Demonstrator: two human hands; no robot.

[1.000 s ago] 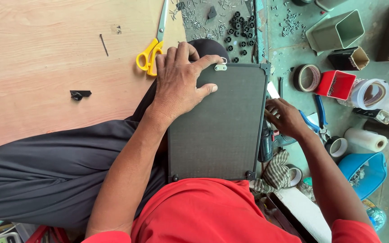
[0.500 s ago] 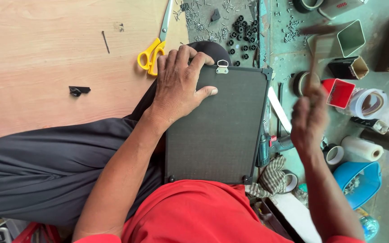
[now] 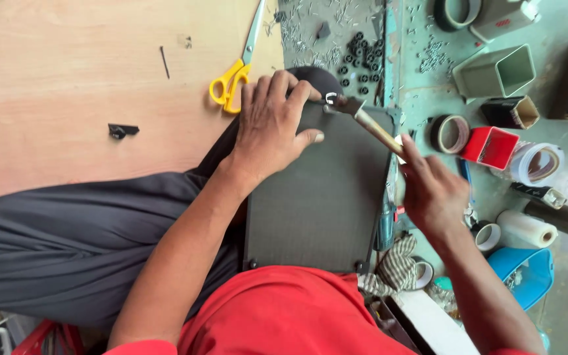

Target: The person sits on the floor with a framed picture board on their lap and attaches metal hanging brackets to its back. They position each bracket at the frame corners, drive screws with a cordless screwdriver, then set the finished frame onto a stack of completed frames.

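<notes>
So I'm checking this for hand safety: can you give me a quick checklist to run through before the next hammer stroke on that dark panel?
1. Left hand pins the dark panel flat: ok.
2. Left fingertips away from the strike spot: not ok, they lie right beside the metal fitting.
3. Hammer head on the fitting: ok, it sits at that corner.
4. Right hand grips the handle firmly: ok, fingers wrapped round its lower end.
5. Panel steady on the lap: cannot tell, its underside is hidden.
6. Yellow scissors out of the way: ok, on the wooden board beyond the left hand.
</notes>
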